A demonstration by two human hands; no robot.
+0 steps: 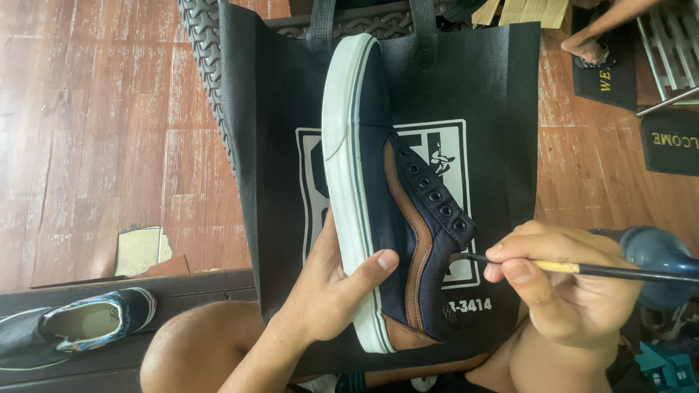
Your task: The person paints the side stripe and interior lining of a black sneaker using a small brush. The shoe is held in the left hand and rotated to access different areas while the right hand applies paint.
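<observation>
My left hand grips a navy canvas sneaker with a brown side stripe and white sole, holding it on its side, toe pointing away from me. The thumb lies across the white sole near the heel. My right hand pinches a thin paintbrush with a yellow and black handle. The brush tip touches the shoe's upper just below the lowest eyelets. The shoe has no laces in its eyelets. Both hands hover above a black fabric tote bag spread over my lap.
A patterned slip-on shoe lies on a dark wooden ledge at lower left. Reddish wood-look floor spreads to the left. A rubber mat peeks from under the bag. Another person's foot rests on a doormat at top right. A blue round object sits beside my right hand.
</observation>
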